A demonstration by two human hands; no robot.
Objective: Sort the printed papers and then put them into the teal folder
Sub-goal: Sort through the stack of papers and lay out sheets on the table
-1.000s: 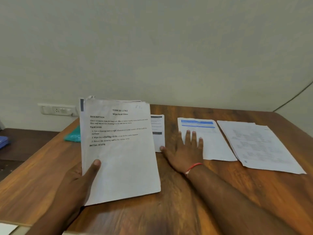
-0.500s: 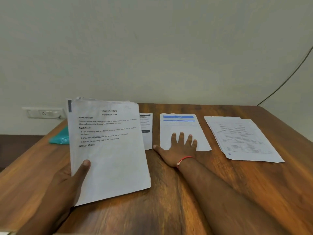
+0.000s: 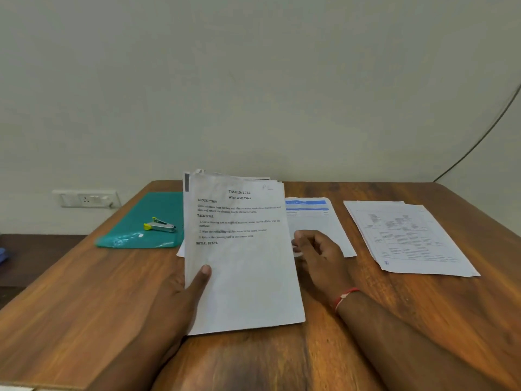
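Observation:
My left hand (image 3: 180,294) holds a stack of printed papers (image 3: 242,277) upright over the table's middle, thumb on the front page headed "Wipe Wall Tiles". My right hand (image 3: 321,258) is at the stack's right edge with its fingers curled, pinching the white edge of a small sheet (image 3: 297,253). That sheet is mostly hidden behind the stack. The teal folder (image 3: 132,218) lies flat at the back left. A sheet with a blue header (image 3: 315,218) lies right of the stack, and a pile printed with tables (image 3: 408,238) lies further right.
A small silver and yellow stapler (image 3: 160,224) rests on the teal folder. The wooden table (image 3: 84,306) ends at a pale wall, which carries a socket plate (image 3: 87,198) on the left and a dark cable (image 3: 479,136) on the right.
My right hand has lifted off the blue-header sheet, moved left to the stack's edge and curled its fingers. The view has swung left, showing the whole folder and the stapler.

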